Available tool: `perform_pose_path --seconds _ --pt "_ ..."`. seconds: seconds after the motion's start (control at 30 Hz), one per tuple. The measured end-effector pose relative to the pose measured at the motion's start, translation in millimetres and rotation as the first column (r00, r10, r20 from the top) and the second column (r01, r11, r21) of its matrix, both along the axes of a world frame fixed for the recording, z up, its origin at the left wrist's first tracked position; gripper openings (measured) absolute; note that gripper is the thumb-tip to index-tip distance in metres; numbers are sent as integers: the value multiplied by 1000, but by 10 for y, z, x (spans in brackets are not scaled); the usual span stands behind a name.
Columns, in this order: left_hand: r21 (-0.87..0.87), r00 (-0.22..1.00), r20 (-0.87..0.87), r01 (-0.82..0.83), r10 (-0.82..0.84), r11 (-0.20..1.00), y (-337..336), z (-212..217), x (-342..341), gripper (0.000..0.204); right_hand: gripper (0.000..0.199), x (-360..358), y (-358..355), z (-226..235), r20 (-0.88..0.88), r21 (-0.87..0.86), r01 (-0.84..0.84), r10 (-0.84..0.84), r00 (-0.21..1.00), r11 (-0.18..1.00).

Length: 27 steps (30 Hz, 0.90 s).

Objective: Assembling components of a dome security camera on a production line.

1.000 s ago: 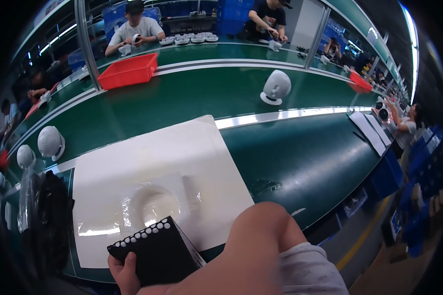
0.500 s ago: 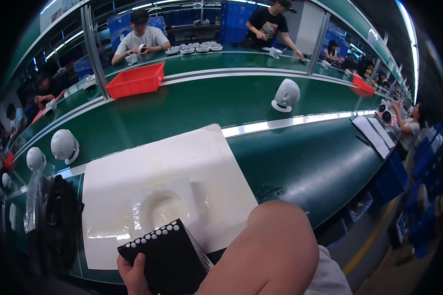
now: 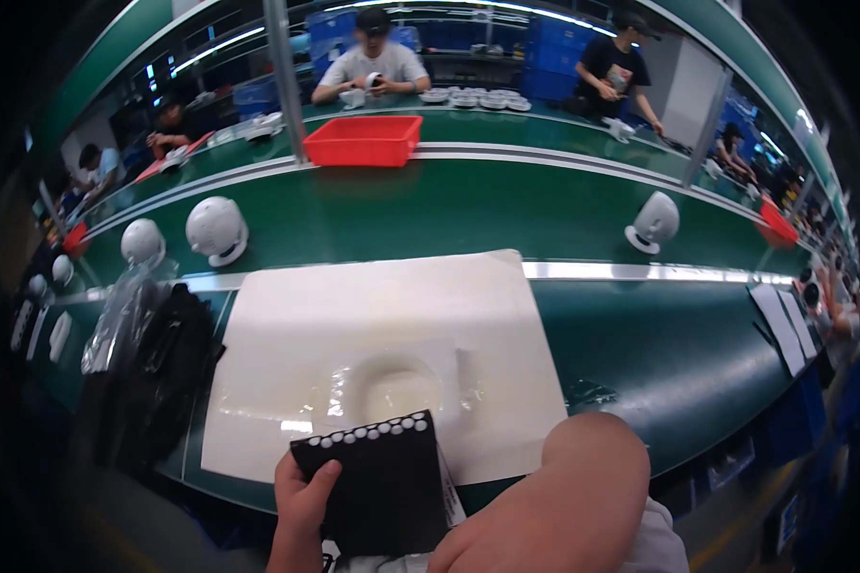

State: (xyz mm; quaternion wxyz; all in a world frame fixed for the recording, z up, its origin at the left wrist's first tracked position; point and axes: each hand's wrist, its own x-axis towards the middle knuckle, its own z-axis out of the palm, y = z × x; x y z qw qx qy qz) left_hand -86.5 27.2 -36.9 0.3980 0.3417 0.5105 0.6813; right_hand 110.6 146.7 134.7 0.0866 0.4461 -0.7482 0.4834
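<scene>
My left hand (image 3: 306, 492) is closed on the left edge of a black sheet (image 3: 387, 497), its thumb lying across the front. White round dots line the sheet's top edge, and a white printed layer shows at its right side. My right arm (image 3: 583, 487) is bent, elbow raised. Only part of my right hand (image 3: 454, 554) shows at the lower edge, by the sheet's lower right corner; its fingers are hidden. Beyond the sheet lies a large white board (image 3: 373, 296), bearing a clear-taped white pad (image 3: 401, 382) with a round hollow.
White round-headed devices stand on the green belt, two at left (image 3: 217, 229) and one at right (image 3: 654, 222). A red bin (image 3: 363, 141) sits behind. Left of the board lie a black bag (image 3: 172, 363) and clear plastic (image 3: 129, 310). White papers (image 3: 784, 325) lie far right. Co-workers sit opposite.
My view has turned left, so the bench and devices appear further right. The black sheet now sits more upright in my left hand.
</scene>
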Motion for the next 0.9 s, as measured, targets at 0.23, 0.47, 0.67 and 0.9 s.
perform_pose_path --seconds 0.23,0.47,0.67,0.9 --pt "-201 937 -339 18 -87 979 92 92 29 28 32 -22 -204 -141 76 201 107 -124 989 974" --pt "13 977 -193 97 -92 995 21 -5 -9 25 27 -669 -412 -3 817 263 -363 -6 577 894" --pt "22 958 -274 91 -82 996 33 15 -18 24 26 -504 -390 -184 706 152 -181 22 708 972" --pt "31 973 -205 114 -106 993 34 29 -2 24 26 -260 -331 -515 540 -27 12 5 842 1000"
